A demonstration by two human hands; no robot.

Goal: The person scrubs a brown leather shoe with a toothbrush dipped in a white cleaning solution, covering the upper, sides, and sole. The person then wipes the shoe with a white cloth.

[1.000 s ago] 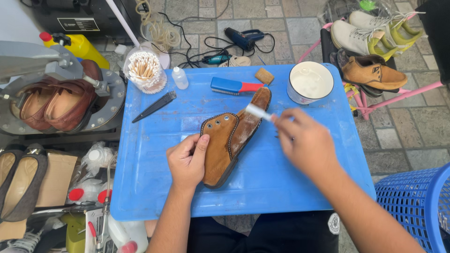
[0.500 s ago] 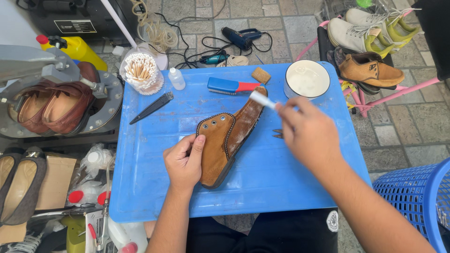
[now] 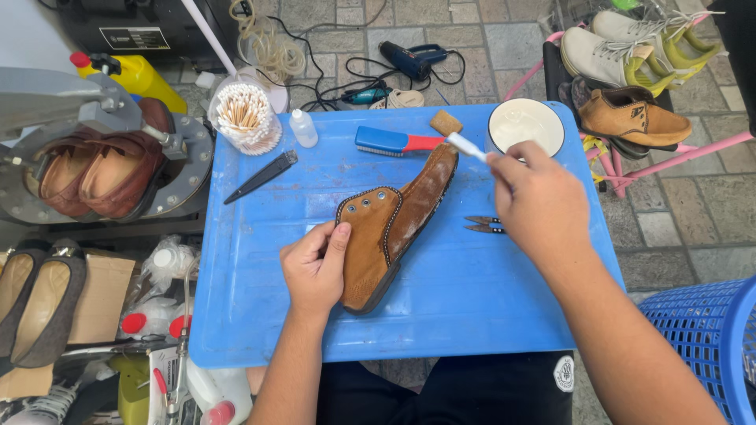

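Seen from the head camera, the left hand (image 3: 315, 271) is pressing down on a tan suede shoe upper (image 3: 386, 232) lying flat mid-desk (image 3: 260, 315), fingers curled over its left edge. The right hand (image 3: 539, 205) is pinching a small white-handled brush (image 3: 466, 146) in closed fingers, its tip touching the upper's toe end, just beside a white bowl (image 3: 525, 126); small snips (image 3: 484, 225) are lying near the upper's right side.
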